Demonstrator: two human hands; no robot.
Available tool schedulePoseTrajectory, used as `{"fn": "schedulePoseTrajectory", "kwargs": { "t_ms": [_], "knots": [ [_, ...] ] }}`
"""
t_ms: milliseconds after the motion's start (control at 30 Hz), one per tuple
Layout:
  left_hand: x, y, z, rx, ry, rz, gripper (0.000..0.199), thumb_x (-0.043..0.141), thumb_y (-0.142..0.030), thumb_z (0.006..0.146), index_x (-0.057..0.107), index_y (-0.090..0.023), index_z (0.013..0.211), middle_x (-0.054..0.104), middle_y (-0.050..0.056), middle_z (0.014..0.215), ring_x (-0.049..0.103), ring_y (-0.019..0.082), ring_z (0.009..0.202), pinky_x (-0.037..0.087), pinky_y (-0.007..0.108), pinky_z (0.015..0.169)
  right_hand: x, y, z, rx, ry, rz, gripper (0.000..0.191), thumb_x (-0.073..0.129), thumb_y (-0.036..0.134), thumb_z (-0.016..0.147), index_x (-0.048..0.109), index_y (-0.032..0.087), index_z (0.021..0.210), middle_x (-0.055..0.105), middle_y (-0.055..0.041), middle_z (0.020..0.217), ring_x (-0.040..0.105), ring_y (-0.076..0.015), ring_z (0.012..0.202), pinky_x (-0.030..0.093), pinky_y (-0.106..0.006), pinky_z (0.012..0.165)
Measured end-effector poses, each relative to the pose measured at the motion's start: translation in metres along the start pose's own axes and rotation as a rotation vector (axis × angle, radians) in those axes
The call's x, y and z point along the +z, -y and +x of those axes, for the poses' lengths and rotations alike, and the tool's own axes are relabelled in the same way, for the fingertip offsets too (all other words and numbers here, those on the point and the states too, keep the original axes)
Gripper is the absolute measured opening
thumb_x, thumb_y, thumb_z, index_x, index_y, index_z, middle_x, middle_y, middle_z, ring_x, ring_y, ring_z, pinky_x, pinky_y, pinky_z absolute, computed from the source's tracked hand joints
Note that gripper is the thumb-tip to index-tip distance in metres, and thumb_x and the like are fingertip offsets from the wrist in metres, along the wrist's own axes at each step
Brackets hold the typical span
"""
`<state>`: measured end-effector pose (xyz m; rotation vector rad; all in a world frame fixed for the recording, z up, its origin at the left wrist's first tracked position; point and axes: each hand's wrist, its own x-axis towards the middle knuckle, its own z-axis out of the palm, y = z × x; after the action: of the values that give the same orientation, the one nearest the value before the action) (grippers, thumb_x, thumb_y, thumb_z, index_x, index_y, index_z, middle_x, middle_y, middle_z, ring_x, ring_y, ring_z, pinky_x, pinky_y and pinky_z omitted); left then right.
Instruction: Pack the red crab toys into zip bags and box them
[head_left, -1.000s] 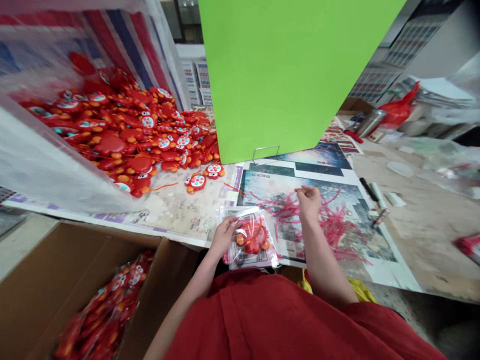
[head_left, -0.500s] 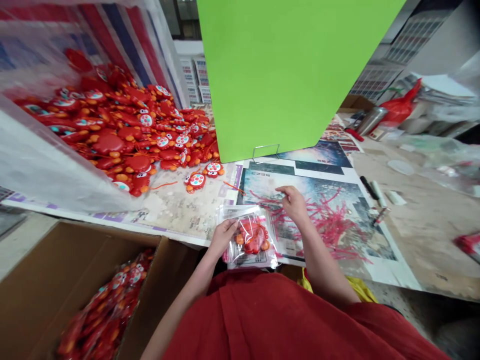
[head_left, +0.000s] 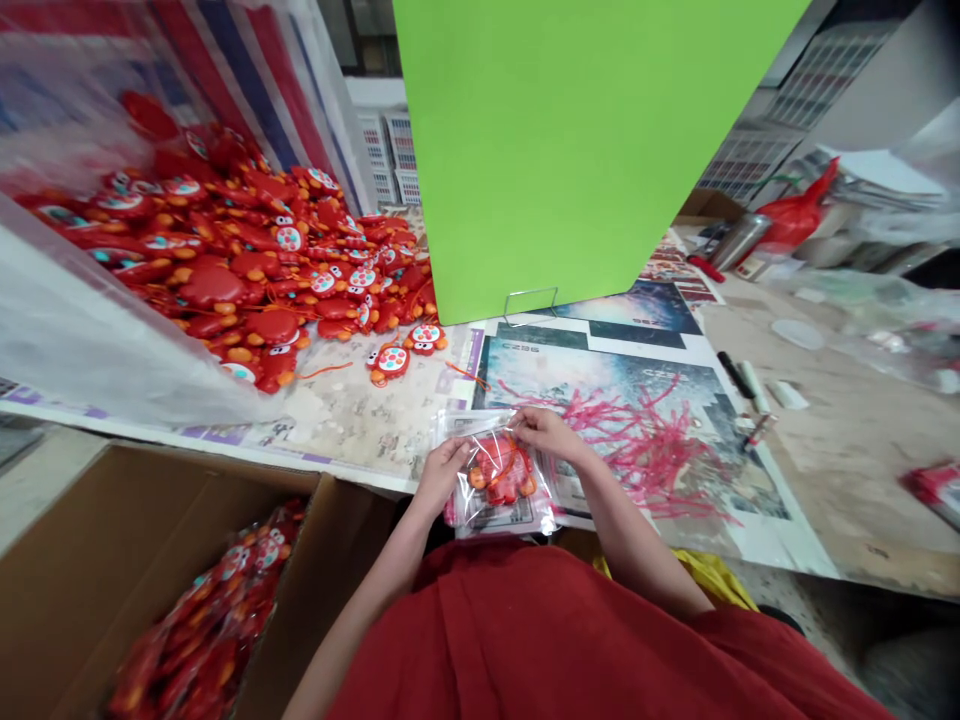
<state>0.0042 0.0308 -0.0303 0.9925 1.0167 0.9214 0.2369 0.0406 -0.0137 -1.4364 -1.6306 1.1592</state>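
Observation:
At the table's front edge lies a clear plastic bag (head_left: 541,508) with a red crab-shaped toy (head_left: 504,478) inside, its orange legs and cord showing through. My left hand (head_left: 444,474) pinches the bag's upper left side. With thumb and fingers together, my right hand (head_left: 546,432) grips the bag's upper right corner. More flat clear bags are stacked under this one. Two loose crab toys (head_left: 388,362) lie on the table beyond my left hand, their white, dotted bellies up. Pink plastic strips (head_left: 660,440) are strewn to the right of my right hand.
A large heap of crab toys (head_left: 217,285) spills from a striped woven sack at the left. Bagged toys fill part of a cardboard box (head_left: 67,540) below. An upright green board (head_left: 570,150) blocks the back. Markers (head_left: 739,378) and a steel flask (head_left: 739,240) stand or lie right.
My right hand has moved left and down from above the pink strips, and its fingers have closed on the bag's upper right corner. My left hand keeps its hold.

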Motion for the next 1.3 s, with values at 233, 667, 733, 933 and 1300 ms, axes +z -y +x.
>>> {"fn": "schedulePoseTrajectory", "kwargs": {
  "t_ms": [233, 667, 733, 933, 1300],
  "knots": [
    [-0.004, -0.001, -0.001, -0.127, 0.047, -0.110, 0.052, 0.073, -0.045, 0.071, 0.066, -0.018, 0.115, 0.071, 0.009, 0.106, 0.067, 0.018, 0.081, 0.054, 0.029, 0.068, -0.008, 0.001, -0.007, 0.058, -0.178, 0.279, 0.015, 0.063, 0.031, 0.068, 0.063, 0.018, 0.076, 0.057, 0.0045, 0.058, 0.044, -0.0094, 0.048, 0.034, -0.022, 0.050],
    [0.001, -0.018, -0.009, -0.130, 0.004, -0.226, 0.016, 0.066, -0.028, 0.063, 0.060, -0.015, 0.069, 0.067, 0.003, 0.073, 0.064, 0.015, 0.065, 0.053, 0.028, 0.060, -0.008, 0.005, -0.006, 0.098, -0.113, 0.322, 0.014, 0.062, 0.031, 0.069, 0.062, 0.017, 0.069, 0.054, 0.0037, 0.055, 0.046, -0.0101, 0.050, 0.032, -0.023, 0.050],
    [0.001, -0.019, -0.009, -0.125, 0.017, -0.236, 0.020, 0.067, -0.031, 0.063, 0.058, -0.015, 0.070, 0.069, 0.005, 0.080, 0.064, 0.016, 0.068, 0.053, 0.028, 0.060, -0.009, 0.008, -0.006, 0.117, -0.100, 0.330, 0.021, 0.058, 0.036, 0.075, 0.063, 0.017, 0.081, 0.055, 0.0032, 0.057, 0.049, -0.0113, 0.051, 0.034, -0.023, 0.049],
    [0.001, -0.013, -0.008, -0.100, -0.002, -0.173, 0.040, 0.070, -0.052, 0.069, 0.057, -0.015, 0.075, 0.070, 0.011, 0.096, 0.067, 0.022, 0.084, 0.052, 0.027, 0.061, -0.003, 0.003, -0.004, 0.040, -0.029, 0.214, 0.036, 0.060, 0.047, 0.080, 0.061, 0.019, 0.102, 0.055, 0.0046, 0.065, 0.047, -0.0106, 0.054, 0.034, -0.022, 0.050],
    [-0.001, -0.002, -0.004, -0.086, 0.006, -0.142, 0.068, 0.073, -0.049, 0.071, 0.045, -0.017, 0.124, 0.069, 0.009, 0.095, 0.069, 0.018, 0.078, 0.057, 0.033, 0.068, -0.041, 0.021, -0.008, -0.093, -0.522, 0.102, 0.028, 0.061, 0.040, 0.079, 0.065, 0.017, 0.095, 0.059, 0.0015, 0.063, 0.049, -0.0117, 0.053, 0.040, -0.025, 0.052]
  ]
}}
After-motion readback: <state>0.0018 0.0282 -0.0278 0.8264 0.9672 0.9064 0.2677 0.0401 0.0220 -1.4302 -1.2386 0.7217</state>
